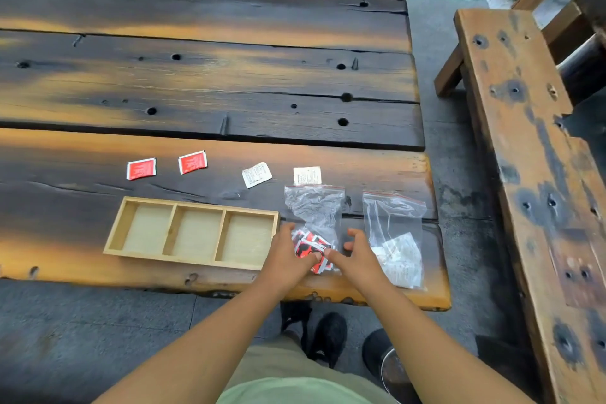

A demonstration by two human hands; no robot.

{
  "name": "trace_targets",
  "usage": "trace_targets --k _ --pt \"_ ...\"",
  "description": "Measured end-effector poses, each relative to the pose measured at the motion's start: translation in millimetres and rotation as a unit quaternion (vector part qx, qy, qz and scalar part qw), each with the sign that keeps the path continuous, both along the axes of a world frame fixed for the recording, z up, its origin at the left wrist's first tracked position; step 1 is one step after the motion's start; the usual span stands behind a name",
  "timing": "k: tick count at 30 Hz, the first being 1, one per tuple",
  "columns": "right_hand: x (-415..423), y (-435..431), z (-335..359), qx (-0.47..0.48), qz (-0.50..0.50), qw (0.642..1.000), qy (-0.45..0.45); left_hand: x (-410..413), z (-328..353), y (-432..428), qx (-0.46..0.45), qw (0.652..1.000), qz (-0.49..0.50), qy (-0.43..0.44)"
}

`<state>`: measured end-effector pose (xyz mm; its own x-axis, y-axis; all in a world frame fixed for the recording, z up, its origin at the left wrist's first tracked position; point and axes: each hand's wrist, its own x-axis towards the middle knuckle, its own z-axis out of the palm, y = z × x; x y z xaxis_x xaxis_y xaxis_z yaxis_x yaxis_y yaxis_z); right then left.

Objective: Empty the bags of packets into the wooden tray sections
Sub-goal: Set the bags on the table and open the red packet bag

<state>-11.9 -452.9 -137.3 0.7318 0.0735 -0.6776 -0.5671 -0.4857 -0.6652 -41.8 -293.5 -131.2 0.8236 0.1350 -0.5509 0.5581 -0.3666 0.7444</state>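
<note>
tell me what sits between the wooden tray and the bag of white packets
The bag of red packets lies there, with the left hand and right hand at its lower end, as the head view shows.
</note>
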Motion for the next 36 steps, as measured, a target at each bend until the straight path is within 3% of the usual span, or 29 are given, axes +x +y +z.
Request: trace_targets --k 10,21,26,32,36 --pt "-4 3 -17 0.01 -0.079 0.995 0.059 3 -13 -1 -0.087 0.983 0.136 0.092" --pt "-12 -2 12 0.097 -0.105 0.989 0.034 -9 -1 1 -0.226 0.953 0.193 0.061" --pt "-19 -10 27 0.125 -0.063 0.99 -0.006 -20 16 10 -0.289 0.94 0.175 0.044" --pt "-34 -4 41 0.173 -0.019 0.984 -0.028 -45 38 14 -0.275 0.941 0.198 0.005" --pt "-48 10 45 0.218 0.013 0.976 0.008 -71 47 22 -0.276 0.935 0.222 -0.015"
